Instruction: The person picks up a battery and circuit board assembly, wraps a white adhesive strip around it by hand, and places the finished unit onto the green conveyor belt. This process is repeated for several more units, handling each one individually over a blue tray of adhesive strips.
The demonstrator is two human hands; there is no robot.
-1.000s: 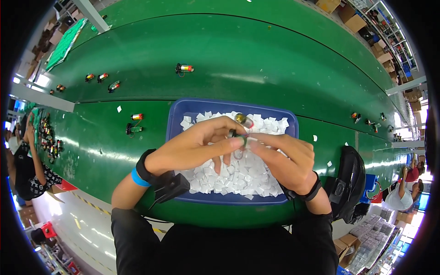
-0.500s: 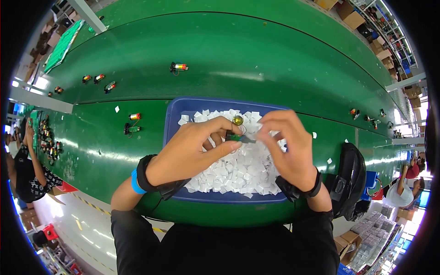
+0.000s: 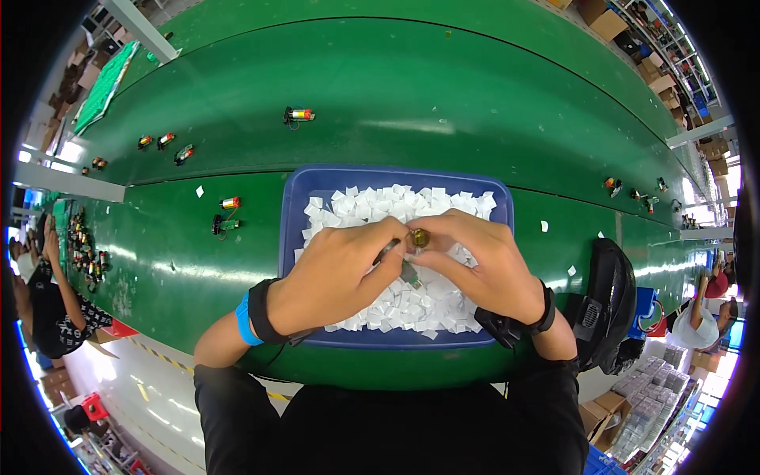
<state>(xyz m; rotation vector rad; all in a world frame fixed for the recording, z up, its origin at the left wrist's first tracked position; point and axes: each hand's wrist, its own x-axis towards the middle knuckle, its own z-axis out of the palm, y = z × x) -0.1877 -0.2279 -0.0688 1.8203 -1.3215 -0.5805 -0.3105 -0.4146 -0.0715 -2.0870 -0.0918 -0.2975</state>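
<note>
Over a blue bin (image 3: 289, 237) filled with small white paper-like squares (image 3: 380, 297), my two hands meet fingertip to fingertip. My left hand (image 3: 336, 265) is closed in a pinch on a small wired circuit board (image 3: 412, 275), whose green end pokes out below the fingers. Beside it, the thumb and fingers of my right hand (image 3: 487, 261) close round a battery-like cylinder (image 3: 420, 237) with a shiny yellowish end. A dark curved edge shows at my left fingertips. My fingers hide most of the board and how the cylinder joins it.
Left of the bin lies a similar board with a red-and-yellow cylinder (image 3: 229, 203); another unit (image 3: 298, 115) lies beyond. Several more sit far left and right. A black bag (image 3: 606, 305) stands at the right edge of the green table (image 3: 443, 87). People sit at both sides.
My right hand has come left and down to meet my left hand and now grips the cylinder. The board has tilted, its green end now pointing down.
</note>
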